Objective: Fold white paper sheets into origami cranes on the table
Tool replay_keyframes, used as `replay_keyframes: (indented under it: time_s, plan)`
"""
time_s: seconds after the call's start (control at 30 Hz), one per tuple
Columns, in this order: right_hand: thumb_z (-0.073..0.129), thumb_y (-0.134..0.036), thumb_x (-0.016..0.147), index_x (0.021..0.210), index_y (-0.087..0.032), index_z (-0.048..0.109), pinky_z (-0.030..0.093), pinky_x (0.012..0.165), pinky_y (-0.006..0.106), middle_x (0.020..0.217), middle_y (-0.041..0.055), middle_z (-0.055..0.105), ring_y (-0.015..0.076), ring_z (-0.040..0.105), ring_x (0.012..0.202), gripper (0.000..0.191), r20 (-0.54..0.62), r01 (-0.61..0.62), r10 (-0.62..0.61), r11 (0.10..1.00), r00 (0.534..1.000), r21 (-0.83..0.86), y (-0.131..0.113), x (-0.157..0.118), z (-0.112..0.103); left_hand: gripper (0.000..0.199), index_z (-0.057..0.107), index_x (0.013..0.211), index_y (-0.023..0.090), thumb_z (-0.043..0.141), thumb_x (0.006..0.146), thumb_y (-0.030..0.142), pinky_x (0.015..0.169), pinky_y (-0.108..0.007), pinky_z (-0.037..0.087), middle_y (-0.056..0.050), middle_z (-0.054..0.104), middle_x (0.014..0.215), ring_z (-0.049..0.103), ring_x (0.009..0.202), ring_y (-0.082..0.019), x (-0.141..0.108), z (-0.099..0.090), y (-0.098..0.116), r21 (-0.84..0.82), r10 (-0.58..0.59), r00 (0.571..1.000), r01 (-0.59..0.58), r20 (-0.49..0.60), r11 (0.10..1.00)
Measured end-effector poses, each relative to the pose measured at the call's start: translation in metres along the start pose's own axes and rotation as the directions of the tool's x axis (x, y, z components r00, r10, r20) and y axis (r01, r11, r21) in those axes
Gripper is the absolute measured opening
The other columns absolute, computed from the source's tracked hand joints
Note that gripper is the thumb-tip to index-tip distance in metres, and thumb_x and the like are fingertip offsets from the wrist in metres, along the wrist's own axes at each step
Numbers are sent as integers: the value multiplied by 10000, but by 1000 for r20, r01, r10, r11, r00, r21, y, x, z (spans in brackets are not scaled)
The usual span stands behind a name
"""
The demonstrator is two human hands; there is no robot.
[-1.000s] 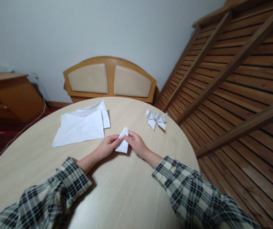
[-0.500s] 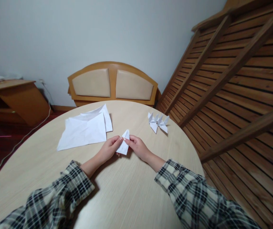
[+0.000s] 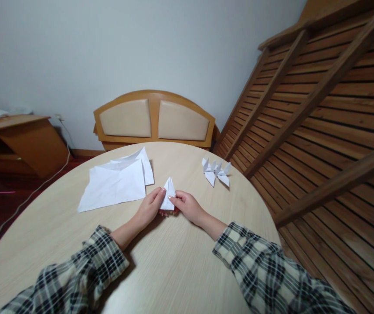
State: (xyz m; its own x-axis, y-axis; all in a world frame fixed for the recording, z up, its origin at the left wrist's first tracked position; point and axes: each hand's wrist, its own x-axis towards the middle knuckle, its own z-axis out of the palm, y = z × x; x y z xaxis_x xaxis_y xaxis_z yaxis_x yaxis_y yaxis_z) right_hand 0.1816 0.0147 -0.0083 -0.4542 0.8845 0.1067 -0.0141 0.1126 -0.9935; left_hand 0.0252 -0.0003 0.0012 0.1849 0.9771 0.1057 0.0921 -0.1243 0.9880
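A small folded white paper (image 3: 168, 195), narrow and pointed at its far end, is held between my two hands over the middle of the round table. My left hand (image 3: 150, 205) grips its left edge, thumb on top. On the other side, my right hand (image 3: 190, 207) pinches the right edge, its thumb lying on the lower part of the paper. The fingers beneath the paper are mostly hidden.
White paper sheets (image 3: 115, 183) overlap on the left of the pale round table (image 3: 174, 270). Two folded paper cranes (image 3: 215, 172) sit at the right. Beyond are a wooden headboard (image 3: 154, 117), a desk (image 3: 26, 139) and a slatted wooden frame (image 3: 321, 113).
The folded paper has turned a little so its point faces straight ahead. My right thumb has moved down along it. The whole view has shifted slightly.
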Motion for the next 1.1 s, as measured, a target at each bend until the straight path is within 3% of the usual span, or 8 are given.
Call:
replay_keyframes:
  time_s: [0.3,0.6,0.83,1.1]
  plan:
    - [575,-526,821,827,-157,544,440,492,222,658,-5,597,97,542,539,371,22,13,-14,1000,1000,18,-1,-2,-3,390,489,827,171,467,880,557,457,-257,472,14,605,610,560,476,-126,3,0,0,-34,0,995,4,103,999]
    - [553,-514,831,866,-162,525,454,463,218,660,-4,599,101,561,523,355,-19,-5,6,999,1000,52,0,-1,-1,312,505,904,156,525,875,466,489,-254,468,3,592,688,562,560,-128,2,-2,-2,-47,38,988,-32,149,998]
    - [519,-565,844,878,-184,483,441,452,207,618,-24,595,95,543,493,384,-2,-4,4,994,1000,108,0,-3,-3,288,501,987,152,568,880,410,558,-254,472,-28,636,740,591,622,-129,-1,-6,0,-122,71,964,-41,258,992]
    - [455,-600,873,870,-189,490,465,477,225,650,-18,581,101,542,531,413,-4,55,-55,989,998,137,2,-3,-6,330,502,983,150,608,849,432,573,-263,490,-26,627,749,588,622,-126,-1,-7,-3,-155,49,976,-16,211,988]
